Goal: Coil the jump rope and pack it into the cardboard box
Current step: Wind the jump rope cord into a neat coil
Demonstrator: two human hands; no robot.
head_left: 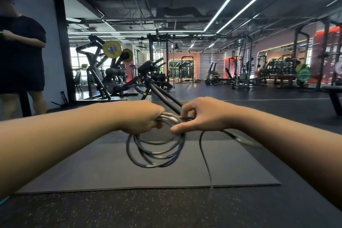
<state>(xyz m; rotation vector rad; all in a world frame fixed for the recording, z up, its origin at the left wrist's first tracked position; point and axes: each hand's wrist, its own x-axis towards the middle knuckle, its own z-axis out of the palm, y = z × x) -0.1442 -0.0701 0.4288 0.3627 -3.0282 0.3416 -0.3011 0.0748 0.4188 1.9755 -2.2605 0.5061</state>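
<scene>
jump rope (157,151): dark cord, several loops bunched into a coil hanging in the air between both hands, above the mat (103,168); blurred, so I can't give a loop count.
left hand (142,116): grip pressed together around the gathered top of the coil. Judgement: it acts as the anchor, so the loops stay the same size and don't spill.
right hand (201,116): grip pinching the cord just beside the left fist, thumb under, fingers curled over. Judgement: it feeds the next loop across to the left.
free tail (205,157): runs from the right hand down over the mat toward its near edge, then onto the speckled floor (129,211). A second blurred stretch trails off under the right forearm; can't tell if that is a handle.
step: coiling, partway through. Slack is still loose, so not ready to pack.
cardboard box: not in view, location unknown.
risk: judgement only, the loose tail could snag on the mat's near edge or twist while being drawn in.
background: gym machines (114,72), bystander (20,55) standing at far left, well apart from the work.
</scene>
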